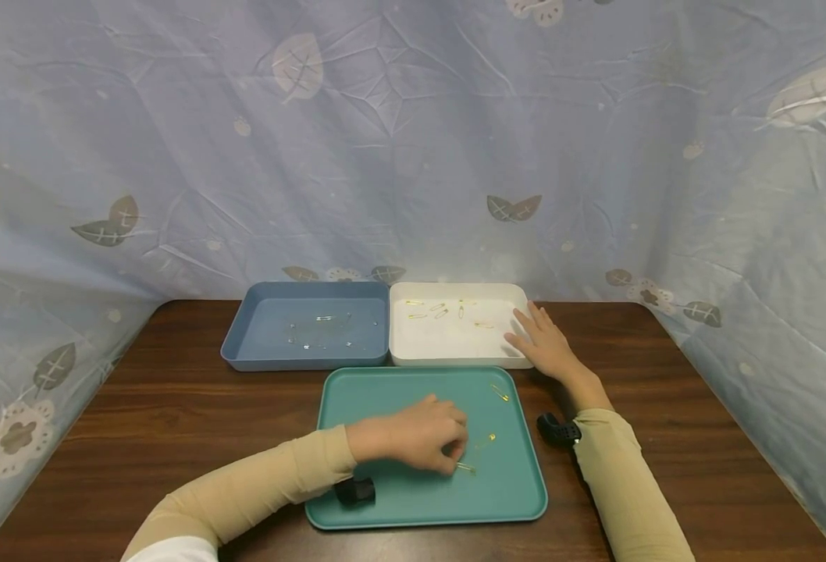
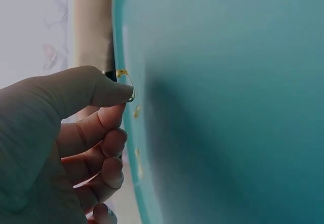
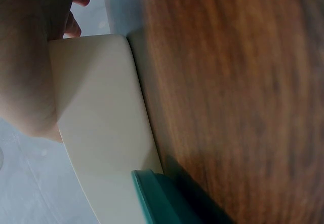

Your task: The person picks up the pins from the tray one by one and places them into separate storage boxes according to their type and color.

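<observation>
My left hand (image 1: 430, 433) is over the teal tray (image 1: 385, 499), pinching a gold safety pin (image 2: 132, 84) between thumb and forefinger. In the left wrist view the pin's clasp end points away from the fingertips. Two more gold safety pins lie on the teal tray, one near the hand (image 1: 490, 439) and another toward the far right corner (image 1: 500, 393). With fingers spread, my right hand (image 1: 546, 347) rests at the right rim of the white tray (image 1: 455, 361). In the right wrist view, part of that hand is out of frame.
Several gold safety pins (image 1: 441, 314) lie in the white tray. To its left, a blue tray (image 1: 265, 364) holds several silver-coloured pins (image 1: 325, 318). Both stand behind the teal tray on a brown wooden table (image 1: 139, 437). A patterned curtain (image 1: 413, 156) hangs behind.
</observation>
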Demonstrator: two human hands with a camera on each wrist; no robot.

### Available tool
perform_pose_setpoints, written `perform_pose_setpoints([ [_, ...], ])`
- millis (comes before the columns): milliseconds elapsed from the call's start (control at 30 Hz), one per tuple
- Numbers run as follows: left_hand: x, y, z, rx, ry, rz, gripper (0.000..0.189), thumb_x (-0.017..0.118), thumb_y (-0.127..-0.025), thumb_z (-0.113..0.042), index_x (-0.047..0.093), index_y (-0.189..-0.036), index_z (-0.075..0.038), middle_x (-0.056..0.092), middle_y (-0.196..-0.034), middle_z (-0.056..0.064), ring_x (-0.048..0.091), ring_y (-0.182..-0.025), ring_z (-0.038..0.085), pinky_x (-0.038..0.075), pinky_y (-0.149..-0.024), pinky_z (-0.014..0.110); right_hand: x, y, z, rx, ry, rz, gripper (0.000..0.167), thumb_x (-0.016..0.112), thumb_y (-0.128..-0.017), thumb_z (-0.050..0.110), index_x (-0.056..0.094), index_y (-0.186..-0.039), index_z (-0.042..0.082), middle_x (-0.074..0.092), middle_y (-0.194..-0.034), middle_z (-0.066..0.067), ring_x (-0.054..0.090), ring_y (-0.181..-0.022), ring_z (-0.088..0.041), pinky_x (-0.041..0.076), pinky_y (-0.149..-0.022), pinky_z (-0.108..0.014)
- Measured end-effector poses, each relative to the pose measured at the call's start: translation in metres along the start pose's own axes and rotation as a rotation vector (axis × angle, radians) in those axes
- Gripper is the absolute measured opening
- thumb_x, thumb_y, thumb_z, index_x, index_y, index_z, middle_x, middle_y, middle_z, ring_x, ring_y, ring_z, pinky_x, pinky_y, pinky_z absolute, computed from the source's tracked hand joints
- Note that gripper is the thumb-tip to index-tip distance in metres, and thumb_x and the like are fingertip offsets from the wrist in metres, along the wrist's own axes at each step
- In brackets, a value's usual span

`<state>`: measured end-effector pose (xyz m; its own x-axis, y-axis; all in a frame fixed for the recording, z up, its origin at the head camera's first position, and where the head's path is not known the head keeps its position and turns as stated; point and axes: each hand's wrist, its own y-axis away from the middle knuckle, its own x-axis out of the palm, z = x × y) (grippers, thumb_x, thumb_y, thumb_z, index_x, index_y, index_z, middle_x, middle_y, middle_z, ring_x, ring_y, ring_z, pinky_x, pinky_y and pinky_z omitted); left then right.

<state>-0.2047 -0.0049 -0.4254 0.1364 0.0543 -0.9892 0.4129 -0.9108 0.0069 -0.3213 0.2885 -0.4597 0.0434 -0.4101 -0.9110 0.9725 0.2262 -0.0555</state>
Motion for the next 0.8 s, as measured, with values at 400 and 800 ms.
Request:
perform_pose_setpoints([
  [400,-0.017,-0.002,0.025,-0.086,0.017,-0.189,0.010,0.073,-0.081,-0.027,0.065,-0.076,-0.027,0.056,-0.084,-0.011,0.046,-0.079,0.006,0.027,-0.069,0.022,0.000,0.000,0.001,-0.002,0.000,0.010,0.072,0.042,-0.100,0.050,0.021,-0.156,0.009,0.002,-0.164,-0.021,0.002,-0.149,-0.048,0.007,-0.115,-0.069],
  [800,-0.035,-0.003,0.054,-0.173,0.053,-0.300,0.008,0.068,-0.087,-0.025,0.066,-0.080,-0.027,0.059,-0.089,-0.007,0.048,-0.081,0.011,0.034,-0.071,0.029,0.000,-0.001,-0.001,-0.006,0.002,0.001,0.072,0.043,-0.101,0.049,0.022,-0.156,0.009,0.003,-0.163,-0.022,0.002,-0.149,-0.048,0.007,-0.116,-0.068],
])
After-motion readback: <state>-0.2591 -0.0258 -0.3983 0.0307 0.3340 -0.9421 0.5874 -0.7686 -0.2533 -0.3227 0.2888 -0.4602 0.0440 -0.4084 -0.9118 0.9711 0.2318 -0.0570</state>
